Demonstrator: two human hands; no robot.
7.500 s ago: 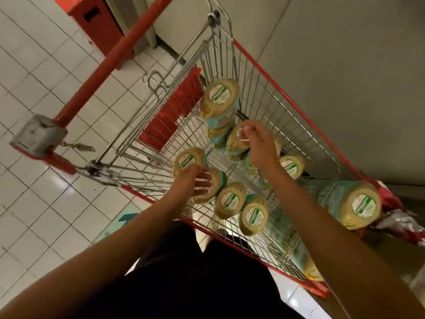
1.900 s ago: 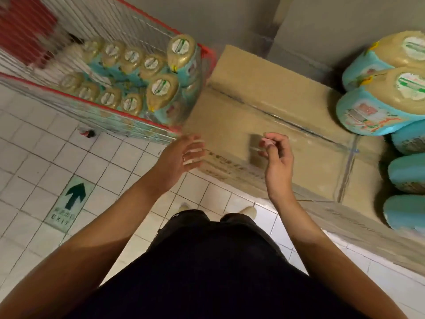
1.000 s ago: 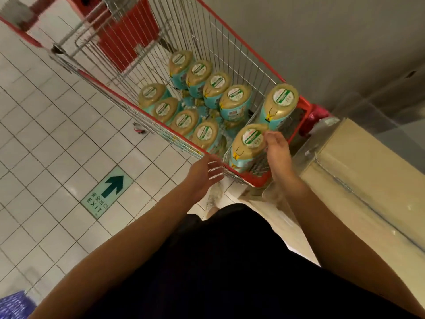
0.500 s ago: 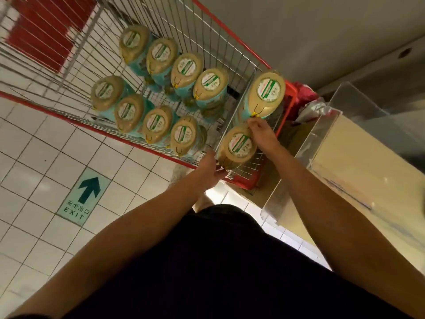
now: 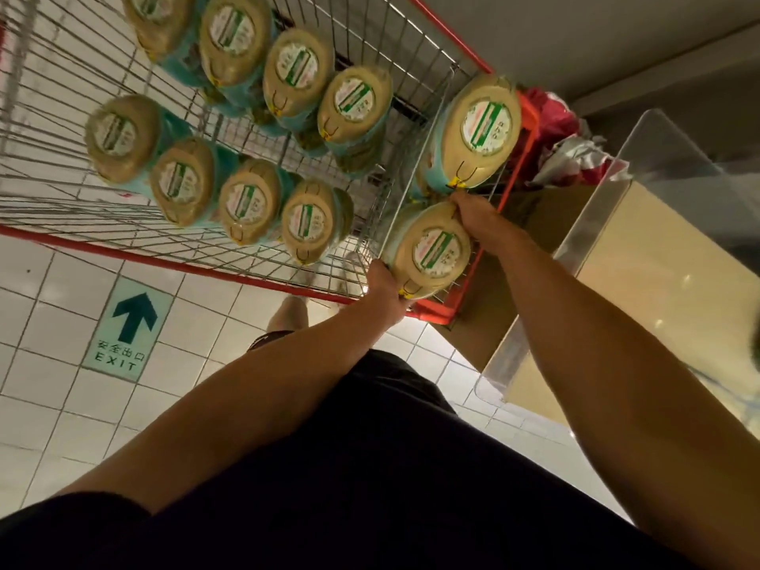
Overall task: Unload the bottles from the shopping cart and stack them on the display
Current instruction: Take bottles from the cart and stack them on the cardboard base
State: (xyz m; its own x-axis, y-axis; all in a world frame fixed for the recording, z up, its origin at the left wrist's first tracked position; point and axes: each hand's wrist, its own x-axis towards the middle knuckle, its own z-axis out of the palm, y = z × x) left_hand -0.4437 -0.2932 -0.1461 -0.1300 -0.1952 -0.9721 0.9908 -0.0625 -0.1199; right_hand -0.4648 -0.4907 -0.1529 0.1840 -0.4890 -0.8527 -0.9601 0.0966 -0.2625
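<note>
White floor tiles [image 5: 61, 405] carry a green EXIT arrow sticker [image 5: 127, 331] beside a red-framed wire shopping cart [image 5: 246, 263]. Both hands are on one tan-capped, teal-labelled bottle [image 5: 432, 250] standing upright at the cart's right end. The left grip [image 5: 384, 296] clasps its near edge, fingers hidden and seemingly curled beneath. The right grip [image 5: 473, 211] is curled over the cap's far rim. A second bottle [image 5: 477, 133] stands just behind it. Eight more bottles [image 5: 246, 199] stand in two rows further left. A cardboard box [image 5: 641, 281] behind a clear acrylic panel [image 5: 666, 158] sits on the right.
</note>
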